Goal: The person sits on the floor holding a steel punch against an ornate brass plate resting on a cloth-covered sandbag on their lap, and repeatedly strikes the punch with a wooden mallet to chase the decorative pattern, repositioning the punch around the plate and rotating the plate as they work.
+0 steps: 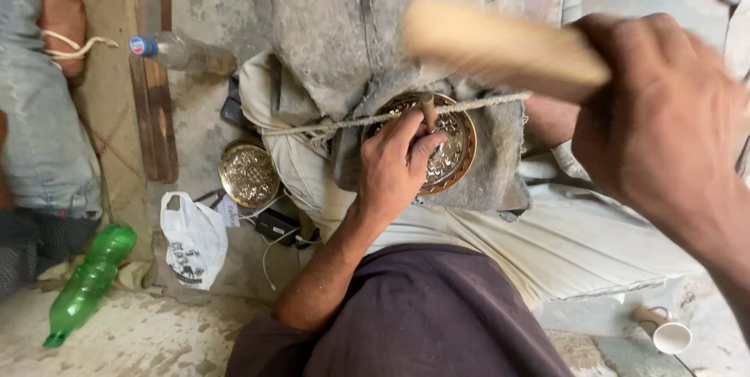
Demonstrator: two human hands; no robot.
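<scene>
My left hand [394, 164] rests on a round engraved brass plate [453, 150] and pinches a short metal punch [428, 110] that stands upright on it. The plate lies on a grey cloth pad [500, 174] over my lap, and a rough cord [367, 120] runs across its top. My right hand [664, 123] is raised close to the camera, at the upper right. It grips a pale wooden mallet [500, 45], blurred by motion, above the plate.
A second, smaller engraved brass plate [248, 173] lies on the ground to the left. Near it are a white plastic bag [195, 240], a green plastic bottle [90, 279], a clear bottle [183, 53], a wooden plank [154, 88] and another person's legs [39, 111]. A small cup [670, 335] stands lower right.
</scene>
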